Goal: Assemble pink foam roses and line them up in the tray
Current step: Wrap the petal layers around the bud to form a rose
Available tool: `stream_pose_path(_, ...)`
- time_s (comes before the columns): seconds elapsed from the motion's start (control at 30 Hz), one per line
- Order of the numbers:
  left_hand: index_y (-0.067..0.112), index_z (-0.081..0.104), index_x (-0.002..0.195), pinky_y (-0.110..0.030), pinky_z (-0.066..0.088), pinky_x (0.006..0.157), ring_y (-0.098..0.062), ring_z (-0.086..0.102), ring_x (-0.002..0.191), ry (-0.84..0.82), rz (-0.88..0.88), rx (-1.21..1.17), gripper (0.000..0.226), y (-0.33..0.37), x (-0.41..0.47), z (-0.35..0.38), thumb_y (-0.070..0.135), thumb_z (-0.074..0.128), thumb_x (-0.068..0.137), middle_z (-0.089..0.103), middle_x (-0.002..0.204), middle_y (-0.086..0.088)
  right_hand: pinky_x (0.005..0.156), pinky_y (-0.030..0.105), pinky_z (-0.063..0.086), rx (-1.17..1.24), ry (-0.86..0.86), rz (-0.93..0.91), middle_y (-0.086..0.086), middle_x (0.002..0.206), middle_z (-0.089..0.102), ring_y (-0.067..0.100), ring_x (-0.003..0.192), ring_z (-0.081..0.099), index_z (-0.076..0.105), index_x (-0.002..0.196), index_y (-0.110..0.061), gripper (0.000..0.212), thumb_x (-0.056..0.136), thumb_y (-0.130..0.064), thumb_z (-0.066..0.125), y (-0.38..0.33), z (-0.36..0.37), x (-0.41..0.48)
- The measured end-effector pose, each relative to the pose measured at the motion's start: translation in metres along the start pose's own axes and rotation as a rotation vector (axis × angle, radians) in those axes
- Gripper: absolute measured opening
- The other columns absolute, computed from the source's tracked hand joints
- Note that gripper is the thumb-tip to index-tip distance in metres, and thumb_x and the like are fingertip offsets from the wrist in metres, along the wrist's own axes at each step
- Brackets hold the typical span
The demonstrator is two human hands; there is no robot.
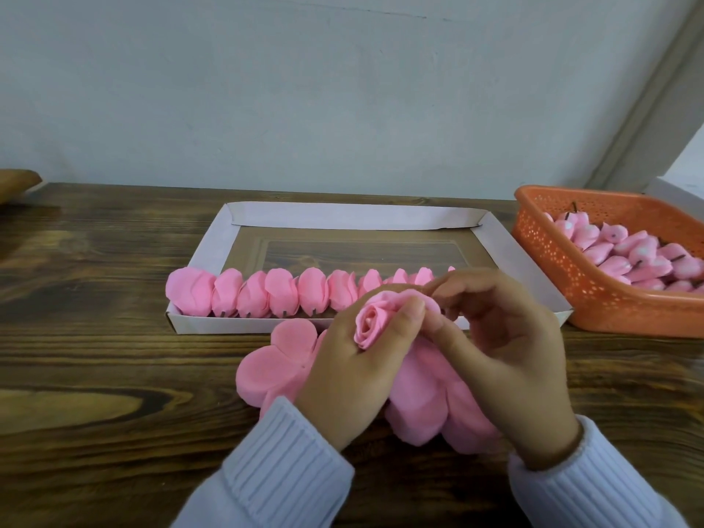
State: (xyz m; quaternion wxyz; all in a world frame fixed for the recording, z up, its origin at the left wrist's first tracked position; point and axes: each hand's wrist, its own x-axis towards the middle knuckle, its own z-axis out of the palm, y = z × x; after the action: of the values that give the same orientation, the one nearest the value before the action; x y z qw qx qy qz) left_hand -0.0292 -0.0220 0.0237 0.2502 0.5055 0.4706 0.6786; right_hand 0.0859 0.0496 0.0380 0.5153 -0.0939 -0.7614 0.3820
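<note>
- Rose [371, 323]: soft pink foam, petals coiled into a spiral bud, held above the table [95, 375] just in front of the tray [506, 242].
- Left hand [354, 379]: fingers wrapped around the rose, thumb on its rim.
- Right hand [510, 356]: fingertips pinching the rose's outer petal.
- Petal sheets [274, 363]: flat, round-lobed foam, stacked under both hands, partly hidden.
- Tray: shallow white cardboard; one row of roses [266, 295] along its near wall, about ten visible, the right end blocked by the hands.
- Basket [564, 261]: orange perforated plastic, right of the tray, holding many pink buds [624, 257].
- Table: dark grained wood.
</note>
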Motion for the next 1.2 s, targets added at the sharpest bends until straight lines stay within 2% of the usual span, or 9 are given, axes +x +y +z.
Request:
stream_pose_path(0.2,0.038,0.071,0.075,-0.017,0.054,0.074,-0.002,0.068,0.082,0.089,-0.152,-0.051,0.032,0.001,-0.003,-0.002,0.061,0.049,0.079,0.072,0.079,0.008,0.082,0.04,0.048,-0.084,0.013,0.113,-0.009,0.109,0.059,0.022,0.102,0.059,0.052,0.112,-0.027,0.041,0.076,-0.033,0.069,0.002,0.002,-0.004)
stream_pose_path(0.33,0.025,0.067,0.066,-0.054,0.05,0.095,-0.026,0.067,0.104,0.158,-0.255,-0.28,0.037,0.002,-0.005,0.002,0.059,0.057,0.077,0.072,0.097,-0.011,0.087,0.025,0.046,-0.125,-0.072,0.171,-0.015,0.107,0.058,0.015,0.105,0.059,0.049,0.11,-0.023,0.045,0.072,-0.036,0.072,0.002,0.008,-0.007)
stream_pose_path(0.43,0.02,0.068,0.066,-0.04,0.05,0.094,-0.015,0.066,0.109,0.143,-0.317,-0.493,0.036,0.004,-0.004,0.006,0.054,0.061,0.078,0.074,0.102,-0.002,0.087,0.016,0.045,-0.013,-0.135,0.216,-0.018,0.103,0.062,0.007,0.1,0.062,0.05,0.101,-0.022,0.039,0.072,-0.031,0.074,0.001,0.011,-0.009)
stream_pose_path(0.53,0.014,0.071,0.074,-0.028,0.053,0.089,-0.01,0.065,0.11,0.11,-0.36,-0.604,0.042,0.006,-0.004,0.008,0.054,0.059,0.071,0.074,0.106,-0.002,0.085,0.027,0.05,0.184,-0.173,0.333,0.001,0.099,0.07,0.014,0.095,0.066,0.05,0.1,-0.017,0.042,0.07,-0.02,0.079,0.0,0.011,-0.008)
stream_pose_path(0.7,0.001,0.063,0.104,-0.035,0.054,0.09,-0.021,0.067,0.11,0.1,-0.409,-0.581,0.063,0.006,-0.004,0.006,0.057,0.068,0.075,0.07,0.115,-0.017,0.076,0.026,0.054,0.419,-0.132,0.465,0.01,0.093,0.074,0.018,0.09,0.07,0.051,0.1,-0.011,0.044,0.066,-0.018,0.077,-0.002,0.011,-0.006)
stream_pose_path(0.8,0.01,0.071,0.104,-0.055,0.047,0.099,-0.037,0.064,0.109,-0.004,-0.34,-0.484,0.041,0.004,-0.005,0.002,0.041,0.07,0.076,0.068,0.11,-0.024,0.071,0.027,0.056,0.536,-0.146,0.533,0.015,0.088,0.073,0.022,0.081,0.07,0.051,0.105,-0.004,0.041,0.072,-0.009,0.074,-0.002,0.006,-0.004)
stream_pose_path(0.9,0.012,0.07,0.11,-0.058,0.045,0.1,-0.041,0.061,0.113,-0.131,-0.25,-0.427,0.036,0.004,-0.004,-0.003,0.026,0.071,0.077,0.066,0.113,-0.027,0.072,0.025,0.056,0.57,-0.232,0.575,0.012,0.089,0.074,0.02,0.082,0.071,0.046,0.116,0.006,0.04,0.08,0.0,0.064,-0.001,0.0,-0.001)
stream_pose_path(1.0,0.021,0.073,0.105,-0.055,0.043,0.104,-0.033,0.059,0.118,-0.194,-0.172,-0.331,0.03,0.003,-0.003,-0.004,0.026,0.071,0.075,0.069,0.115,-0.014,0.078,0.026,0.056,0.552,-0.284,0.583,0.017,0.094,0.072,0.021,0.09,0.07,0.048,0.118,0.009,0.04,0.081,0.004,0.062,-0.001,-0.001,0.0)
stream_pose_path(1.2,0.032,0.076,0.087,-0.057,0.037,0.107,-0.023,0.054,0.126,-0.155,-0.096,-0.219,0.013,0.0,-0.005,-0.004,0.035,0.069,0.076,0.07,0.111,0.004,0.088,0.032,0.052,0.566,-0.285,0.611,0.037,0.111,0.055,0.029,0.099,0.06,0.045,0.113,0.019,0.039,0.081,0.002,0.06,-0.005,0.001,0.001)
